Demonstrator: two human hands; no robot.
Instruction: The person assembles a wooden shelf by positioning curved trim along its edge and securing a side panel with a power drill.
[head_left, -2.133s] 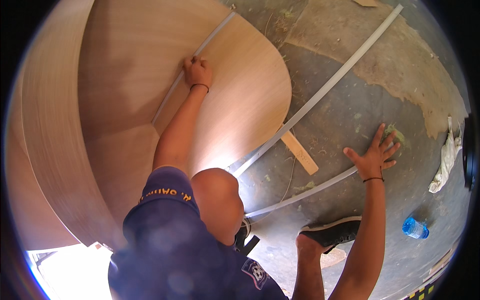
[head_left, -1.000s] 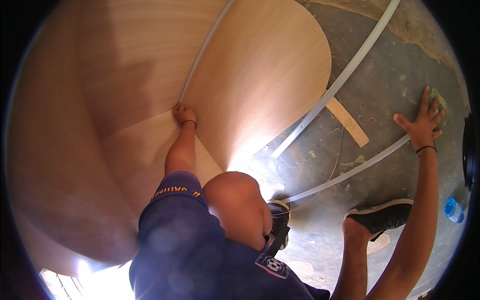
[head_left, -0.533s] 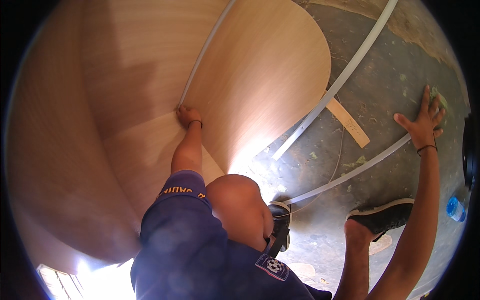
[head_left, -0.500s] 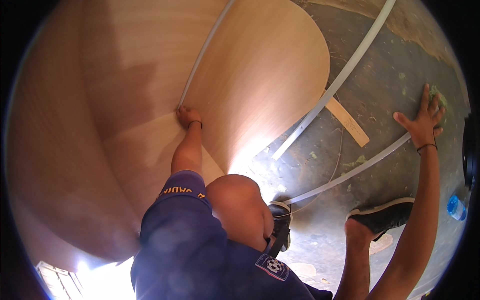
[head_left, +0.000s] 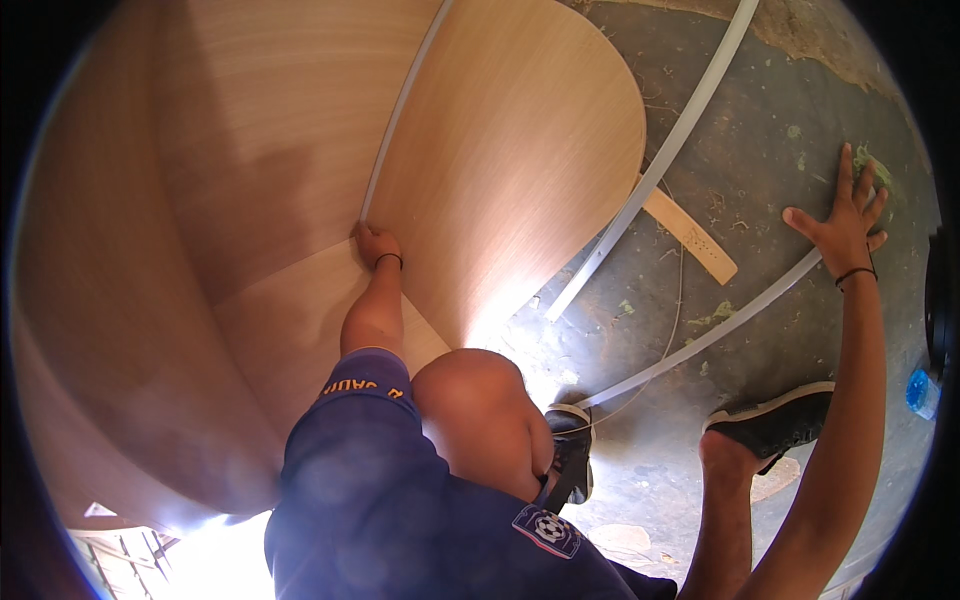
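My left hand is closed at the lower end of a thin grey edge strip that runs between light wood-grain panels. Its fingertips are partly hidden, curled at the strip's end. To the right of that hand stands a wood-grain panel with a rounded far corner. Out at the far right, my right hand is open with fingers spread over the grey floor, seemingly resting on it and holding nothing. A long pale strip runs from beside my shoe toward that hand.
Another long white strip slants across the floor beside the rounded panel. A short wood slat and a thin wire lie near it. My black shoes are on the floor. A blue-capped plastic bottle lies at the right edge.
The view has shifted slightly, so the panels and strips sit a little farther left. My left hand stays at the strip's end, and my right hand remains spread over the floor.
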